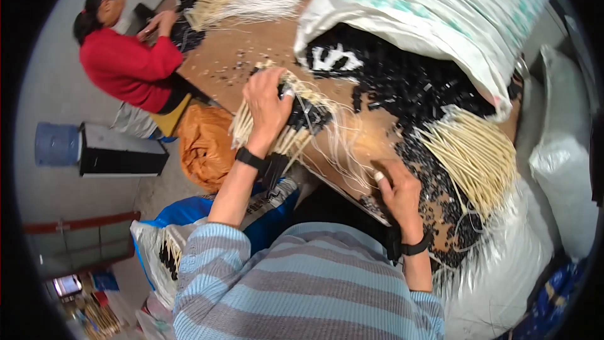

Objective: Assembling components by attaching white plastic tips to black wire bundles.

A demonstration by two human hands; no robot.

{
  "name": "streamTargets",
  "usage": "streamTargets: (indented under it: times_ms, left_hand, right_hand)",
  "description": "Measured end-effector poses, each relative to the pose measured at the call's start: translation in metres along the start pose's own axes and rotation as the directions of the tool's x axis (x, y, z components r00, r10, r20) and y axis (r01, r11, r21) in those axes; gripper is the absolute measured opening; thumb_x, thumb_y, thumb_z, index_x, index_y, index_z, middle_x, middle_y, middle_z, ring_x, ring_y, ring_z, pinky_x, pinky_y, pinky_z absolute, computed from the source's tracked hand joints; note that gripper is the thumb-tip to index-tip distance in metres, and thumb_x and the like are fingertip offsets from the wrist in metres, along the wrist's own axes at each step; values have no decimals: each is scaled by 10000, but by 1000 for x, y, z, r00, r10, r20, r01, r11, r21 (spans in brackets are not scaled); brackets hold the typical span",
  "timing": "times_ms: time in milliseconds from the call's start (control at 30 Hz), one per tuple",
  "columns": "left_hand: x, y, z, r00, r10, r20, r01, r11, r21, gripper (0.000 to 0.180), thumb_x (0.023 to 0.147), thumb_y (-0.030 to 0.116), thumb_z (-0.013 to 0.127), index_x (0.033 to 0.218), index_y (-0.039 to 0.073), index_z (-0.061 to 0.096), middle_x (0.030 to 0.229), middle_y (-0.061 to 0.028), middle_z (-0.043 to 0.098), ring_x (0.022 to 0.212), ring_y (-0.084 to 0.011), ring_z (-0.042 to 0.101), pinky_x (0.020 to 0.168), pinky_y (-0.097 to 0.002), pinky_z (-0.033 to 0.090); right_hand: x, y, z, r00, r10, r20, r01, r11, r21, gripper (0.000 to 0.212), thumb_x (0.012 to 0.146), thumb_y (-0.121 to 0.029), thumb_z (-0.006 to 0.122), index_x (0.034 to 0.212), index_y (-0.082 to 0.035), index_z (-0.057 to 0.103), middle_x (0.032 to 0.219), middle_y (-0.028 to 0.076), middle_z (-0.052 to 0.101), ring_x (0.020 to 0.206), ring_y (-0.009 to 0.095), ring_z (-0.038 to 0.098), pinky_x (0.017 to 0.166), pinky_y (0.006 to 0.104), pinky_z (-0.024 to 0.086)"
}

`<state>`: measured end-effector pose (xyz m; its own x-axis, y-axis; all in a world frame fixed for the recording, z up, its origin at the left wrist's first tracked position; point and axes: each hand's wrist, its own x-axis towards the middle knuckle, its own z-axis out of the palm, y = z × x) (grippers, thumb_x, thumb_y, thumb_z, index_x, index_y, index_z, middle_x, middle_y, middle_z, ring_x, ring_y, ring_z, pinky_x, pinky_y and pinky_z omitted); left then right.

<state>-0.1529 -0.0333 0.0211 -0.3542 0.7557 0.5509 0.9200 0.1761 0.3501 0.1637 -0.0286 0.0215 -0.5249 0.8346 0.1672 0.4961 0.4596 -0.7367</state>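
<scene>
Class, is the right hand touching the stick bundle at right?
Apart: in the head view, black pieces lie between the right hand and stick bundle.

Behind both hands spreads a ribbed knit sweater (321, 280), striped crosswise in light blue and grey, its left sleeve (217, 249) and right sleeve (429, 308) ending partway up the forearms. Just behind the left hand (267, 104) a plain black band (250, 158) circles the wrist, and a second black band (418, 244) sits behind the right hand (401, 192). A small white covering (379, 176) caps the right thumb.
</scene>
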Motion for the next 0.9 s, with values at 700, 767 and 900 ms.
streamTargets:
  times_ms: [700,767,900]
  left_hand:
    - [-35,107,65,835,123,537,96,927,-362,186,704,49,644,889,45,633,871,-130,678,789,-334,656,708,-396,515]
    - [-43,107,63,827,193,529,77,891,-446,252,714,40,631,966,44,640,912,-135,680,824,-330,656,736,-386,518]
    - [-47,106,58,768,258,586,173,798,-577,384,752,14,597,1133,44,636,1006,-104,671,887,-220,639,798,-317,500]
  right_hand:
    - [-54,92,-89,917,122,-380,-341,733,-588,156,736,-30,671,876,-77,623,828,119,618,717,313,571,643,410,447]
    - [-47,80,-89,943,9,-332,-203,807,-555,145,743,-33,670,874,-76,626,822,113,617,728,301,568,653,403,443]
    - [-38,54,-73,969,-97,-228,7,930,-367,165,812,-47,662,976,-61,654,828,106,654,664,279,596,597,331,451]
